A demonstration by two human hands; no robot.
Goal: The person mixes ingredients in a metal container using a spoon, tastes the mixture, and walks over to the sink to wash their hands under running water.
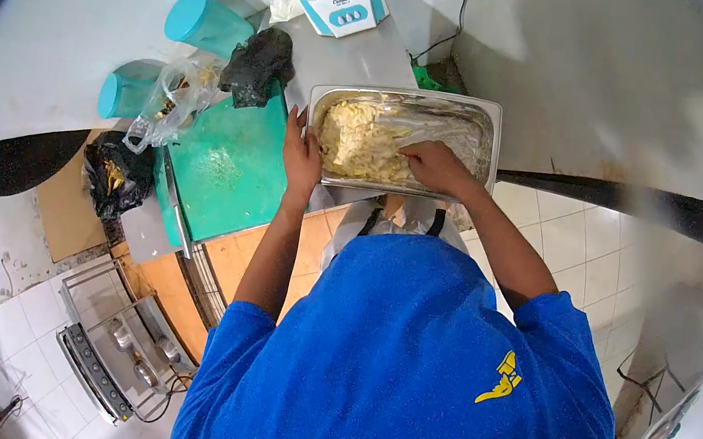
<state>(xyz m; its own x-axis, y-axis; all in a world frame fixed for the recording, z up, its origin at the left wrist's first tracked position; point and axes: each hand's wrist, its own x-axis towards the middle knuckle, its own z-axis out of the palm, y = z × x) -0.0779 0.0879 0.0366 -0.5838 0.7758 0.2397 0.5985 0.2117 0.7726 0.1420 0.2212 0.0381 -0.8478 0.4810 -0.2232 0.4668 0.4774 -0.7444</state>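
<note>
A deep rectangular steel pan [493, 136] sits at the counter's edge in front of my body. Pale yellow, lumpy mash [354, 135] is heaped over its left half, while the right half shows smeared metal. My left hand [301, 157] grips the pan's left side. Inside the pan, over the edge of the mash, is my right hand [438, 167], its fingers curled together. Whatever those fingers hold, if anything, is too small to make out.
Left of the pan lies a green cutting board [229, 162] with a knife [177, 200] along its edge. Around it are a black bag [261, 63], a clear plastic bag [175, 100] and turquoise containers [208, 22]. A white-and-turquoise appliance [346, 5] stands behind; a stove [102, 364] is lower left.
</note>
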